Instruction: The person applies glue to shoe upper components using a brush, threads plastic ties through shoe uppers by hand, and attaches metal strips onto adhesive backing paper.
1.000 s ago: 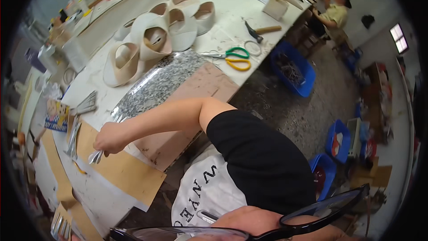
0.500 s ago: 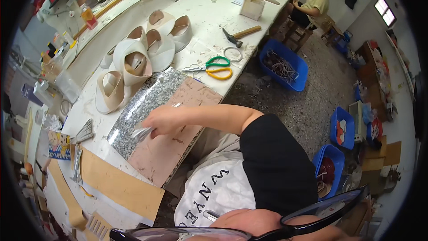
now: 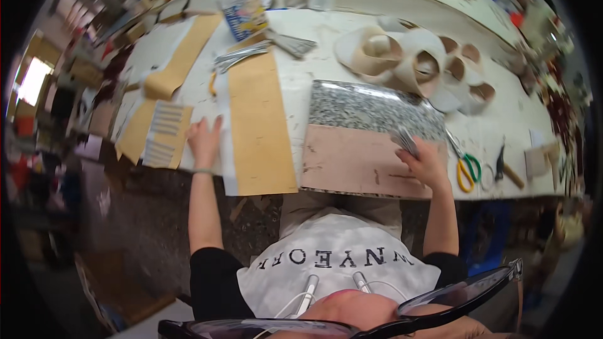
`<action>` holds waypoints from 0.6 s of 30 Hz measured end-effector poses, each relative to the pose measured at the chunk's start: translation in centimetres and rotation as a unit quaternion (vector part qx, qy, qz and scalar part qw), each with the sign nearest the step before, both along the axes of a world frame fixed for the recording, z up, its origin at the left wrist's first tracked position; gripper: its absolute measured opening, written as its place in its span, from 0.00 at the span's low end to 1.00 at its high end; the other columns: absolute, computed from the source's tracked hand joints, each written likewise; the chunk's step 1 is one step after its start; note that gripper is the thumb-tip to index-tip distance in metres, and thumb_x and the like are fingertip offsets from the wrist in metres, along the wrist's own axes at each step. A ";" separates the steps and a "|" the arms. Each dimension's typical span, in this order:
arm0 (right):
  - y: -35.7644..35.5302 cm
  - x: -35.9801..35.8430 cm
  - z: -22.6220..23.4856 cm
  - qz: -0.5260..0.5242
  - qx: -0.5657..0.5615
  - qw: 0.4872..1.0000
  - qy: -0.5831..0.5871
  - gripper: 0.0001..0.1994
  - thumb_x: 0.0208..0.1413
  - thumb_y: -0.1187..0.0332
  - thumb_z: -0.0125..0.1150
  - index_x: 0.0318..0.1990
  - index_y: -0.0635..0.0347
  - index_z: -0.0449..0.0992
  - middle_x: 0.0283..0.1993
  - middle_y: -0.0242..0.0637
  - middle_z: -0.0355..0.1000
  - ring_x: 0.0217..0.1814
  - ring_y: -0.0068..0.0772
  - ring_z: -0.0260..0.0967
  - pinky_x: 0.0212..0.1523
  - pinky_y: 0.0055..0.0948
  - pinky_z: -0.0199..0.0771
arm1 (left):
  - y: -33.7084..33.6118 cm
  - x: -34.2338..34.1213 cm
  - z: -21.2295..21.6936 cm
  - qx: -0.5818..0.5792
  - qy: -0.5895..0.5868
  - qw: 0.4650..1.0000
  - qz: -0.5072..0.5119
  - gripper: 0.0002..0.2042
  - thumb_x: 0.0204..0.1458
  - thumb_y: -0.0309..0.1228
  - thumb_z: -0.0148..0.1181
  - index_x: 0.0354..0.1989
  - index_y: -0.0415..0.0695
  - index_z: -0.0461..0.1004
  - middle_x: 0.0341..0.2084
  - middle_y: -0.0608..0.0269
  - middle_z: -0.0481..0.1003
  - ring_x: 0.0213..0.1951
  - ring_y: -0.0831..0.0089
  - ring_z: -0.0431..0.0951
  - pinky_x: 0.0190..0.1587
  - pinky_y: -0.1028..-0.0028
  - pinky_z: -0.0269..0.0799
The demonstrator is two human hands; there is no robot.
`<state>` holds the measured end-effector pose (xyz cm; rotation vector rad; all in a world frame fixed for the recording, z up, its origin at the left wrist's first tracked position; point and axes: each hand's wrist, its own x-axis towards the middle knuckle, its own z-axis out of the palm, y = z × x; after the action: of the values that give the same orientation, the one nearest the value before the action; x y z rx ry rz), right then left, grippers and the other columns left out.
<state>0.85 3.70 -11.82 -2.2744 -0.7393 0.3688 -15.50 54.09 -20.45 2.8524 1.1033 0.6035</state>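
Observation:
My right hand (image 3: 426,162) is closed round a small bundle of silver-grey strips (image 3: 405,141), held over the pink part of a board (image 3: 352,154) whose far part is speckled grey stone. My left hand (image 3: 204,144) rests at the white table's near edge, fingers apart, with nothing visible in it. Just left of it lies a tan sheet with a row of grey strips (image 3: 165,119) on it. To its right is a long tan paper sheet (image 3: 257,122). Two more bundles of silver strips, one fanned out (image 3: 292,44) and one lying flat (image 3: 242,58), are beyond that sheet.
Several pale shoe uppers (image 3: 422,66) stand behind the board. Scissors with green and yellow handles (image 3: 468,169), a ring (image 3: 487,177) and a hammer (image 3: 510,169) lie to the right. A printed blue bag (image 3: 246,19) and another tan strip (image 3: 188,56) are at the far left.
The view has swung left. My right hand, still holding the strips, has moved right over the board. My left hand now shows beside the tan sheets.

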 end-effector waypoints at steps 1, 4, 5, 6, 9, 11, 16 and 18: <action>0.3 -0.1 -0.1 0.002 0.040 0.999 -0.011 0.12 0.49 0.66 0.65 0.39 0.60 0.74 0.31 0.44 0.73 0.33 0.46 0.69 0.36 0.35 0.68 | -0.8 0.3 0.1 0.002 -0.011 1.000 0.011 0.26 0.49 0.52 0.58 0.41 0.38 0.74 0.36 0.45 0.72 0.44 0.50 0.68 0.47 0.57 0.64; 1.1 0.1 -0.7 0.003 0.042 0.999 0.001 0.14 0.47 0.66 0.68 0.41 0.58 0.74 0.31 0.41 0.74 0.32 0.43 0.70 0.35 0.32 0.68 | -2.8 1.0 0.8 -0.021 -0.015 0.999 0.032 0.28 0.46 0.52 0.60 0.46 0.41 0.73 0.42 0.49 0.71 0.49 0.52 0.65 0.50 0.58 0.63; 2.9 0.1 0.4 -0.011 0.034 0.999 0.000 0.15 0.44 0.64 0.70 0.39 0.57 0.76 0.30 0.41 0.75 0.31 0.44 0.71 0.34 0.33 0.69 | -2.7 1.3 0.8 -0.064 -0.012 0.997 0.029 0.28 0.46 0.52 0.60 0.49 0.42 0.72 0.44 0.50 0.70 0.50 0.52 0.64 0.51 0.59 0.62; 5.5 0.6 0.7 0.023 0.052 0.997 -0.048 0.14 0.44 0.63 0.70 0.38 0.56 0.76 0.30 0.40 0.75 0.31 0.46 0.71 0.33 0.35 0.70 | -2.5 1.2 0.8 -0.107 -0.010 0.994 0.026 0.29 0.45 0.52 0.61 0.51 0.43 0.72 0.46 0.52 0.69 0.51 0.53 0.63 0.53 0.59 0.62; 15.3 3.9 1.3 0.155 0.099 0.969 -0.164 0.11 0.45 0.63 0.68 0.35 0.54 0.76 0.30 0.42 0.74 0.32 0.50 0.71 0.31 0.40 0.70 | -2.4 1.5 0.5 -0.128 -0.039 0.990 0.043 0.30 0.44 0.52 0.61 0.50 0.43 0.72 0.46 0.53 0.69 0.51 0.54 0.64 0.53 0.60 0.62; 24.0 6.9 0.9 0.184 0.086 0.962 -0.184 0.10 0.50 0.57 0.61 0.31 0.52 0.75 0.29 0.42 0.73 0.33 0.51 0.70 0.32 0.44 0.68 | -2.8 1.6 1.0 -0.142 -0.049 0.987 0.060 0.30 0.44 0.52 0.62 0.50 0.43 0.72 0.46 0.55 0.69 0.51 0.54 0.64 0.54 0.60 0.61; 41.2 13.2 -2.9 0.236 0.006 0.938 -0.254 0.13 0.50 0.59 0.60 0.43 0.51 0.74 0.48 0.38 0.70 0.48 0.47 0.69 0.44 0.44 0.70 | -3.3 2.4 1.5 -0.157 -0.058 0.983 0.071 0.27 0.40 0.50 0.66 0.44 0.43 0.74 0.44 0.56 0.70 0.50 0.55 0.64 0.53 0.62 0.64; 44.6 15.3 -4.5 0.249 -0.009 0.921 -0.298 0.19 0.49 0.60 0.61 0.50 0.48 0.72 0.51 0.38 0.71 0.51 0.45 0.69 0.47 0.41 0.70 | -2.9 3.3 1.1 -0.168 -0.060 0.983 0.054 0.25 0.38 0.47 0.68 0.41 0.42 0.74 0.42 0.55 0.71 0.49 0.55 0.65 0.51 0.62 0.65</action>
<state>16.15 48.28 -16.28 -2.1969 -1.6424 -0.1131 -12.25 51.24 -19.37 2.4526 1.2158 0.5271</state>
